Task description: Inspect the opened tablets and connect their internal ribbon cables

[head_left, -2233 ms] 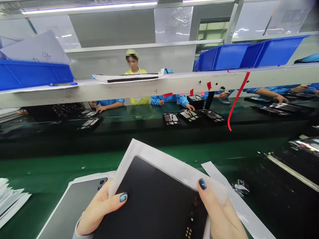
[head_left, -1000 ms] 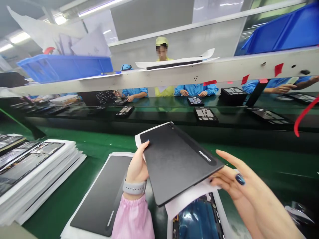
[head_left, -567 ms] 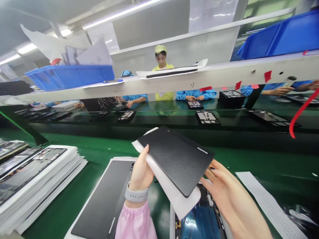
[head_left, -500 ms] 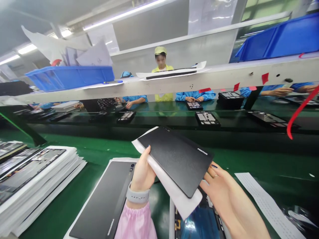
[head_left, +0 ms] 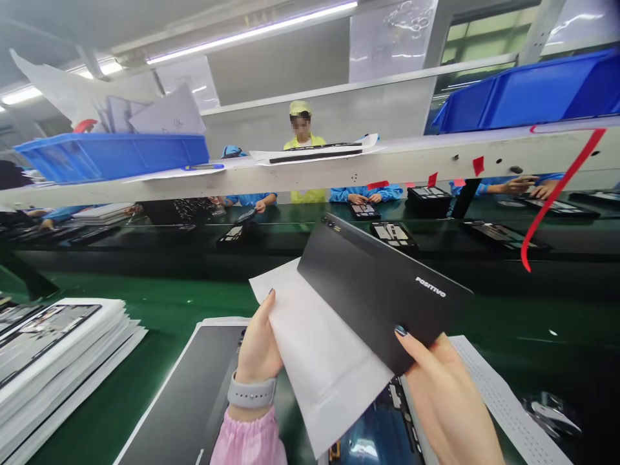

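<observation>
While the L hand [head_left: 256, 342] pinches a thin white paper sleeve [head_left: 314, 368], the R hand [head_left: 445, 407], fingers curled, grips a matte-black rectangular POSITIVO tablet [head_left: 382, 290] tilted above the green bench mat [head_left: 145, 290]: upper part bare, lower edge on paper.

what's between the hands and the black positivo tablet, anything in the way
A white paper sleeve lies between the left hand and the matte black POSITIVO tablet, against the tablet's underside. Nothing stands between the right hand and the tablet; it touches the tablet's lower edge directly.
</observation>
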{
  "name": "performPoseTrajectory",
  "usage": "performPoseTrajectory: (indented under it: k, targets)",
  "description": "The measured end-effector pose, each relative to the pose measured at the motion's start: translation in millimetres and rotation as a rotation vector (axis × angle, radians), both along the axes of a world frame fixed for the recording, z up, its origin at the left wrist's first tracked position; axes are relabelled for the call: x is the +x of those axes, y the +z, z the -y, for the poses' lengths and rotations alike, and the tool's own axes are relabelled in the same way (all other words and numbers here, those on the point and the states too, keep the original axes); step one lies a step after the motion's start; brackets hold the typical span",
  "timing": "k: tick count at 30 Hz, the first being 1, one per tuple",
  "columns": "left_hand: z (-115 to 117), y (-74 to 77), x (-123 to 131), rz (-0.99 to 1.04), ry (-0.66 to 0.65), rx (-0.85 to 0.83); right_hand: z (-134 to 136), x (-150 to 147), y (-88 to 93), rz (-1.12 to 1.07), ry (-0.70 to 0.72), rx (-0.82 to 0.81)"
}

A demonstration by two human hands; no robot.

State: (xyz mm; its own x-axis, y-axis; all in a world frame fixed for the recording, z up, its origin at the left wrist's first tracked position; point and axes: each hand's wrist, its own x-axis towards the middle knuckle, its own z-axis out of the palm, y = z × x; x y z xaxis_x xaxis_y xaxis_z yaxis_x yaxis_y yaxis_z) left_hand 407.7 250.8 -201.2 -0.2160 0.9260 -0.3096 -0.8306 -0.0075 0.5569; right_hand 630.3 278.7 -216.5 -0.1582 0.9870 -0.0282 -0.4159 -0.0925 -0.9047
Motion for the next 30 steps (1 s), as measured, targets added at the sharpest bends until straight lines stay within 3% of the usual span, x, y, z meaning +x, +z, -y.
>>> performPoseTrajectory:
  k: [2,6,8,10,14,19,21,23,26,30]
  targets:
    - [0.5,1.4,1.8,0.013,-0.017,0.027,2.4,0.1,-2.5,0.311,-0.027,0.291]
    - [2.5,3.0,9.4,0.028,-0.066,0.156,1.1,-13.4,-13.5,0.825,0.076,1.207]
    - [3.2,4.1,11.7,0.022,-0.066,0.197,-1.7,-18.7,-16.7,0.963,0.064,1.401]
    - [3.6,5.3,11.8,0.019,-0.038,0.194,-4.9,-16.9,-16.9,1.025,0.110,1.428]
    - [4.1,5.8,7.5,0.043,0.048,0.146,-13.6,5.1,-14.9,0.968,0.333,1.222]
    - [9.4,2.6,0.5,-0.005,0.043,0.148,-27.3,19.2,-21.8,0.530,0.065,0.533]
    - [12.3,1.6,-0.7,-0.029,-0.002,0.131,-30.8,15.2,-23.5,0.353,0.164,0.279]
    - [14.4,0.9,-0.9,-0.038,-0.040,0.119,-32.3,9.8,-22.7,0.186,0.366,0.114]
    - [14.9,-0.8,-1.6,-0.039,-0.087,0.128,-32.2,5.4,-19.1,0.084,0.486,-0.003]
    - [13.9,-6.2,-5.8,-0.011,-0.151,0.192,-31.3,9.1,-16.1,0.135,0.358,-0.013]
